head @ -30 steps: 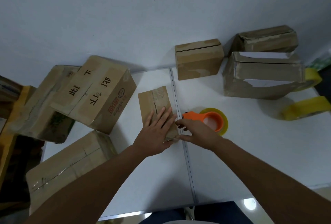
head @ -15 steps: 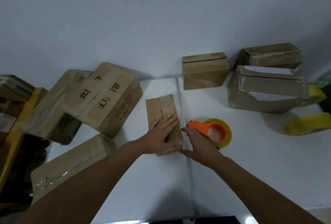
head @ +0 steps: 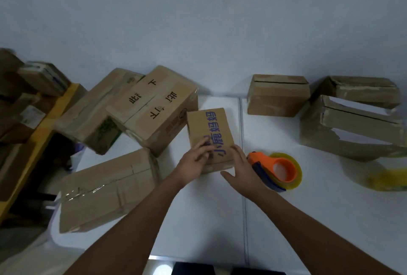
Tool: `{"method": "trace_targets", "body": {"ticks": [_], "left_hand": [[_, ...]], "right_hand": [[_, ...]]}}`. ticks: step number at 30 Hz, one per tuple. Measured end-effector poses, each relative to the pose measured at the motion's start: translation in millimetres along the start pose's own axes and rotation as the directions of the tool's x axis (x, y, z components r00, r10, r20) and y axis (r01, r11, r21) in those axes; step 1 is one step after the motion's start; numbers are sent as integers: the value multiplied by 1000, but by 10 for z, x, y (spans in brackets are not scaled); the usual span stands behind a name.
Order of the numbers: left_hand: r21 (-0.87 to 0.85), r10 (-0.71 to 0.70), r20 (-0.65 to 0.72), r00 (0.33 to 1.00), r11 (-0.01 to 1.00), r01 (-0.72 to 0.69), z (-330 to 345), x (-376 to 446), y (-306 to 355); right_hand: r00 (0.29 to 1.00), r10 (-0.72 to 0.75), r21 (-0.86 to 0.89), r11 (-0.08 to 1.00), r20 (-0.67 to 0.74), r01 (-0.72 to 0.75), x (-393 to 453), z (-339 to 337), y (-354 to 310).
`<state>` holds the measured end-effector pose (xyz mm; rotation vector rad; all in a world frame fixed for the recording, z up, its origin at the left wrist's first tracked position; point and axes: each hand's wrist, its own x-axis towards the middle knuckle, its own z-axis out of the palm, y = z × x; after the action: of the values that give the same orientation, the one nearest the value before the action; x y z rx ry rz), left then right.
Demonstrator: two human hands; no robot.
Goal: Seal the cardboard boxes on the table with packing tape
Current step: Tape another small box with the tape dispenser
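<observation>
A small cardboard box with blue printed characters on its upper face lies on the white table, just left of the table seam. My left hand grips its near left corner, fingers curled over the top. My right hand holds the near right corner, fingers along the side and thumb at the near edge. An orange tape dispenser with a yellowish roll lies on the table right beside my right hand, untouched.
A large printed box leans against another box at the left; a taped box lies front left. Back right stand a slit-top box and two torn boxes. A yellow tape roll is far right.
The small box has been turned over, so its blue-lettered face is now up. My right hand moved from beside the dispenser onto the box; my left went from lying flat on top to gripping it.
</observation>
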<state>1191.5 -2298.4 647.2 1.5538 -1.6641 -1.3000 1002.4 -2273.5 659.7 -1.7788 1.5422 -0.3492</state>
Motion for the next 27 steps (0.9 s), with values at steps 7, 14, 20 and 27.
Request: {"method": "trace_targets", "body": {"ticks": [7,14,20,27], "left_hand": [[-512,-346,-281,895,843,165,-22,-3,206],[61,153,-91,984,987,-148,164,-300,681],[45,-68,139,988,997,62,364,-187,753],[-290,-137,96,986,944,159,222,-140,758]], "right_hand": [[996,80,257,964,-50,-64,22,86,-5],[963,270,638,738,18,-219,-392,91,174],[909,415,541,755,45,-371,-484,-40,316],[929,-222,-77,975,-296,209,-517,-24,238]]}}
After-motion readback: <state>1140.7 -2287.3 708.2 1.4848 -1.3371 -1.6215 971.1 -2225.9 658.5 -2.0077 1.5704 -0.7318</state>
